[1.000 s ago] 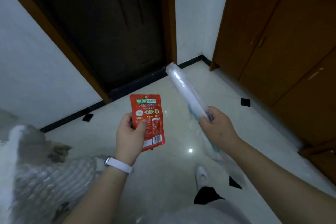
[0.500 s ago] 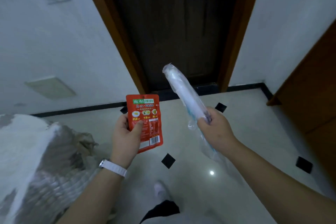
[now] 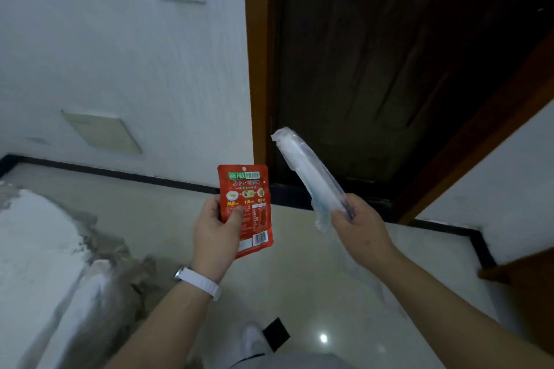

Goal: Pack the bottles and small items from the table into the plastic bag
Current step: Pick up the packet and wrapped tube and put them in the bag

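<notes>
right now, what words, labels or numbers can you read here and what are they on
"早餐": orange print on the red packet in the left hand, probably.
The packet's green banner, small print and barcode digits: too blurred to read.
On the clear wrapped item in the right hand: no text visible.

Doorway farther right than before.

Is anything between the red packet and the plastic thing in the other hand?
No, nothing visible. The left hand grips the red packet, the right hand grips the clear plastic, with only open air between.
</notes>
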Action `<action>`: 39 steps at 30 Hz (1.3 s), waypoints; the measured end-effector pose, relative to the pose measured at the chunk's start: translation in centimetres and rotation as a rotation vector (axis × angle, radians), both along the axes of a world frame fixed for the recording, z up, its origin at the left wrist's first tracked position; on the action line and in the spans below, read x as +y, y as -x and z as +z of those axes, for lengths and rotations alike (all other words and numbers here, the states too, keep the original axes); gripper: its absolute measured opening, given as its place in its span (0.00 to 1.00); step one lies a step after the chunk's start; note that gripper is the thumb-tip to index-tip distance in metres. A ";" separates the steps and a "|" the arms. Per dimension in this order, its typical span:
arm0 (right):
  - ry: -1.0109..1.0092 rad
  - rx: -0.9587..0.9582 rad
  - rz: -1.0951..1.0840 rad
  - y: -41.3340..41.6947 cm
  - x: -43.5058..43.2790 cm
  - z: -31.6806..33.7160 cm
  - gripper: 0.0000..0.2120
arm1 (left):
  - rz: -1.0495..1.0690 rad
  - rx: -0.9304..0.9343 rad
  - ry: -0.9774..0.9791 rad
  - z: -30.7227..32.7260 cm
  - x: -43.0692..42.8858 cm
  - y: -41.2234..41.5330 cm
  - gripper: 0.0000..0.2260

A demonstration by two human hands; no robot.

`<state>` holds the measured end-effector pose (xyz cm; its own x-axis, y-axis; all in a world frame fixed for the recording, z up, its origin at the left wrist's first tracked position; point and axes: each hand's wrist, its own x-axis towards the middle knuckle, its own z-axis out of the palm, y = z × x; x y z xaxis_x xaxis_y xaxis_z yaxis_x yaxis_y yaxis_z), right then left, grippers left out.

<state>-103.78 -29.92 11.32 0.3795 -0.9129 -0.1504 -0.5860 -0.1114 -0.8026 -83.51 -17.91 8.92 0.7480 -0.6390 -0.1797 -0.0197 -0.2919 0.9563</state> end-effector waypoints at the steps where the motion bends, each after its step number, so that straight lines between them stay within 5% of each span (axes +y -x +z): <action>1: 0.004 -0.010 0.018 -2.0 -1.2 0.3 0.07 | 0.010 -0.001 0.012 0.2 -1.1 -2.0 0.11; 20: -0.100 -0.108 0.503 -34.0 -23.3 -4.1 0.03 | 0.581 -0.018 -0.105 -0.2 -14.0 -24.5 0.07; 25: -0.115 -0.092 0.710 -42.6 -27.4 -3.2 0.10 | 0.761 -0.089 -0.117 1.5 -16.0 -28.9 0.08; 39: -0.059 -0.015 1.228 -65.3 -18.0 -4.0 0.10 | 1.327 0.057 0.029 -2.2 -7.6 -42.0 0.11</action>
<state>-38.48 -47.93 7.33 0.9841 0.0593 -0.1677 -0.1087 -0.5455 -0.8310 -41.54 -25.50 6.68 0.7954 0.5606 -0.2303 0.3028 -0.0384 0.9523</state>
